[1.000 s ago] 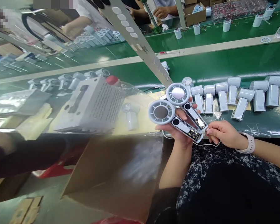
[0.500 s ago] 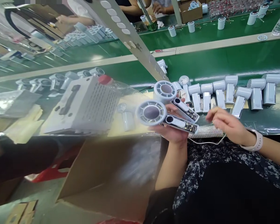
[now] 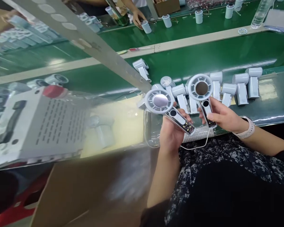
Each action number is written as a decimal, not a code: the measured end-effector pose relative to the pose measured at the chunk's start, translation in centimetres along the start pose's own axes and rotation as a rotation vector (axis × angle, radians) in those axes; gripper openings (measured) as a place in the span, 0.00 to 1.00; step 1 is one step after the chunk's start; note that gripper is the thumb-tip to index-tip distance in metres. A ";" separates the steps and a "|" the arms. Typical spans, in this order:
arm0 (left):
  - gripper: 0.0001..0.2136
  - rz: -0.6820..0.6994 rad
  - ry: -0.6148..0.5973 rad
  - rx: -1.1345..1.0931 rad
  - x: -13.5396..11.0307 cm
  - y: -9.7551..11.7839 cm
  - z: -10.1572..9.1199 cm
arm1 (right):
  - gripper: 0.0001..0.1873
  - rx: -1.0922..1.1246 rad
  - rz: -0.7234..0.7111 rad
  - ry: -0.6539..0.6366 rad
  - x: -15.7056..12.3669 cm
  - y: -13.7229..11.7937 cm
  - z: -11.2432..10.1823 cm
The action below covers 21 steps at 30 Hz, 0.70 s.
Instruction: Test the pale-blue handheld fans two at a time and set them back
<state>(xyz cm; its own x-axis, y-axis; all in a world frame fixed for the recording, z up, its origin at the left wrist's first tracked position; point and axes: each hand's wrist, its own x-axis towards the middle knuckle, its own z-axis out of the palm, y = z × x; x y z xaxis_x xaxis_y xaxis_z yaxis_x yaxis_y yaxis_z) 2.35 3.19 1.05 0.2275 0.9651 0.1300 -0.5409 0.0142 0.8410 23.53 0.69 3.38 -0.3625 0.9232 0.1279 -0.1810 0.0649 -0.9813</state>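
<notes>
Two handheld fans were held one in each hand, raised over the near edge of a green conveyor belt. The left hand was closed around the transparent handle of the left fan, with a circuit board showing through it. The right hand gripped the right fan by its handle between thumb and curled fingers. A thin white cable looped below both hands, just beside a strip of bubble wrap and a clear plastic container. Beyond them, a row of white fans stood on the belt, near the right fan. A pale watch circled the right wrist above a dark floral garment. A printed white carton lay to the left, above a cardboard box, and across the far belt a co-worker's hand was near a white cylinder.
</notes>
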 end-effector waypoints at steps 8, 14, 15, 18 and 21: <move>0.23 0.027 -0.135 -0.020 -0.6 0.0 1.2 | 0.30 0.088 -0.009 0.011 -0.8 0.5 -0.2; 0.26 -0.025 -0.105 0.033 -0.6 0.0 0.9 | 0.32 0.091 0.045 0.048 -0.7 1.2 0.1; 0.28 -0.032 -0.085 0.043 -0.6 0.0 0.9 | 0.33 0.106 0.051 0.047 -0.7 1.2 0.1; 0.29 -0.037 -0.070 0.039 -0.6 -0.2 0.9 | 0.33 0.153 0.044 0.055 -0.7 1.1 0.2; 0.26 -0.021 -0.092 0.013 -0.7 -0.2 1.1 | 0.31 0.164 0.034 0.062 -0.9 1.2 0.1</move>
<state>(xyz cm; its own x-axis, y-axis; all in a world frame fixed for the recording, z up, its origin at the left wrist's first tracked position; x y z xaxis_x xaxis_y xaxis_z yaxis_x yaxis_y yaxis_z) 3.16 2.26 1.39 0.3127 0.9364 0.1593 -0.5245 0.0304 0.8509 23.58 -0.12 2.10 -0.3147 0.9457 0.0811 -0.3179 -0.0245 -0.9478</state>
